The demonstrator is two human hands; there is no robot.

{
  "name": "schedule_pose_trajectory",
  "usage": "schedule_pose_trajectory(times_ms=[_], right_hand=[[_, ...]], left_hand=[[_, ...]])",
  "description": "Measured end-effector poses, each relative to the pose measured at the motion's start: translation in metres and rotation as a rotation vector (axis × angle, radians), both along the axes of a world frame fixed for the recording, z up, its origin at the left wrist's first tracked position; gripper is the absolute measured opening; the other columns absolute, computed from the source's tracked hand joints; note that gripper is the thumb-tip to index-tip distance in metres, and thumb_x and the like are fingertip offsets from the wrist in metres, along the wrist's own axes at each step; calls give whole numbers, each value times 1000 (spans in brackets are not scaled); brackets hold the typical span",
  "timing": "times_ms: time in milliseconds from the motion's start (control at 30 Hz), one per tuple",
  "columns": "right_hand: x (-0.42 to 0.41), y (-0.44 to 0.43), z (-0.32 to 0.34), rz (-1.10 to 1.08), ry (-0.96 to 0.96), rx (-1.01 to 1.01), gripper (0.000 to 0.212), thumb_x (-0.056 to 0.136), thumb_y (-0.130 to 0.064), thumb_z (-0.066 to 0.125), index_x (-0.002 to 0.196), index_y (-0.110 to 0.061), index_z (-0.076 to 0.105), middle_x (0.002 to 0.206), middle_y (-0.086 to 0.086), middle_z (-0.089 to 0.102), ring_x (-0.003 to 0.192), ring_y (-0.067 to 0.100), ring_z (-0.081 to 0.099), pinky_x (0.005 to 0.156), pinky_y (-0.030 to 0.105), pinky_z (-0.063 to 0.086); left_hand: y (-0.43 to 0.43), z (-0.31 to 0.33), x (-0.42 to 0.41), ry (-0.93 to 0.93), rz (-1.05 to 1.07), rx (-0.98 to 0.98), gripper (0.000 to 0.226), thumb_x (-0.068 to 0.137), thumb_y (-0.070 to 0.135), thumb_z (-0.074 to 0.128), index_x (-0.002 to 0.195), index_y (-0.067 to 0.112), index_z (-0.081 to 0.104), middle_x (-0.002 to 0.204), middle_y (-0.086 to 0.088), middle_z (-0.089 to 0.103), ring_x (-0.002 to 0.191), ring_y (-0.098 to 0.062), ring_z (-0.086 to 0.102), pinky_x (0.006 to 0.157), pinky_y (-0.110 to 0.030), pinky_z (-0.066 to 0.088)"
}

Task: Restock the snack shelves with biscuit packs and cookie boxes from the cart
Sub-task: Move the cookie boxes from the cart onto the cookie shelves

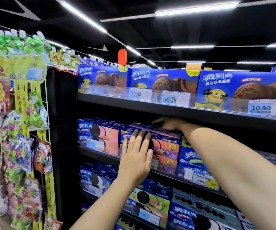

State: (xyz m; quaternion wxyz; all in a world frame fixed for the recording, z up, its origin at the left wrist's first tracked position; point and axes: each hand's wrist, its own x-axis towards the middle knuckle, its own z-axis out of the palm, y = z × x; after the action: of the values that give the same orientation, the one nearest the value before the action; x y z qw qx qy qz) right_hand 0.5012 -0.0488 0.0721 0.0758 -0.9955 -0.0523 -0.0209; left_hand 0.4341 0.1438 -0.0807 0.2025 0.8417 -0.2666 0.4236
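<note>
1. Left hand [136, 156], centre of frame: palm facing forward, fingers straight and slightly spread, pointing up. Forearm comes up from the bottom edge.
2. Right hand [167, 124] is higher, palm down, arm reaching in from lower right. Fingers are in shadow, can't tell the grip tbh.

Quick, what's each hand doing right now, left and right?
Left hand: open, straight fingers pressing the front of the purple cookie box.
Right hand: on top of that box; fingers in shadow, grip cannot be told.

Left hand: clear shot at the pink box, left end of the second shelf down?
Likely yes. The left hand lies flat on the purple box front, gripping nothing; the pink box stands just left of it, front mostly open.
</note>
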Motion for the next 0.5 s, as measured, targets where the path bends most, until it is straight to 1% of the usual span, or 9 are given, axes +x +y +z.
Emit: schedule_pose_trajectory(times_ms=[67,133,233,267,300,333,400,433,500], right_hand=[[2,5,1,42,40,136,46,100,-20,59,146,-21,51,152,5,48,132,19,47,97,17,29],[-3,10,3,53,79,218,42,101,-16,58,143,-18,54,147,7,52,131,19,48,95,16,29],[-13,12,5,17,62,199,43,99,-6,52,139,-19,58,148,2,51,135,20,44,100,20,27],[-18,12,6,4,56,179,43,100,-6,50,139,-19,59,149,1,51,135,20,44,103,21,27],[-24,11,6,-4,57,163,39,102,-10,48,138,-18,60,148,1,51,134,21,45,106,23,27],[-30,12,6,0,58,150,35,104,-19,46,136,-17,61,147,2,53,132,21,48,110,25,28],[-45,16,6,28,46,127,42,107,-41,39,134,-20,63,146,3,55,130,23,51,114,34,31],[-53,19,5,47,33,106,47,106,-48,35,138,-23,59,148,3,52,133,24,49,114,34,31],[-68,24,2,74,-2,54,53,106,-51,29,148,-24,48,156,1,42,141,23,41,113,32,27]], left_hand=[[0,-1,1,-5,14,13,56,105,40,25,158,22,21,164,1,24,154,-21,12,123,-51,15],[0,-1,1,-2,33,31,57,105,40,25,159,21,20,164,0,23,154,-23,13,123,-51,16],[-1,0,0,14,59,50,58,105,40,24,159,21,20,164,-2,23,154,-23,13,123,-52,16],[-2,1,-1,20,66,54,58,105,40,24,159,20,21,164,-2,23,154,-23,12,122,-53,16],[-3,1,-2,28,74,59,58,105,40,24,159,20,21,164,-2,23,154,-23,11,123,-53,16],[-4,2,-2,37,83,66,58,105,40,24,159,19,21,165,-3,22,154,-22,9,123,-52,15],[-6,4,-4,56,98,75,59,105,40,25,159,19,21,165,-3,21,155,-22,8,123,-52,15],[-7,6,-6,66,106,81,59,104,40,26,159,18,21,165,-4,21,155,-22,7,123,-52,16],[-6,10,-11,83,131,102,60,104,41,25,159,17,22,165,-4,22,155,-23,8,122,-53,17]])
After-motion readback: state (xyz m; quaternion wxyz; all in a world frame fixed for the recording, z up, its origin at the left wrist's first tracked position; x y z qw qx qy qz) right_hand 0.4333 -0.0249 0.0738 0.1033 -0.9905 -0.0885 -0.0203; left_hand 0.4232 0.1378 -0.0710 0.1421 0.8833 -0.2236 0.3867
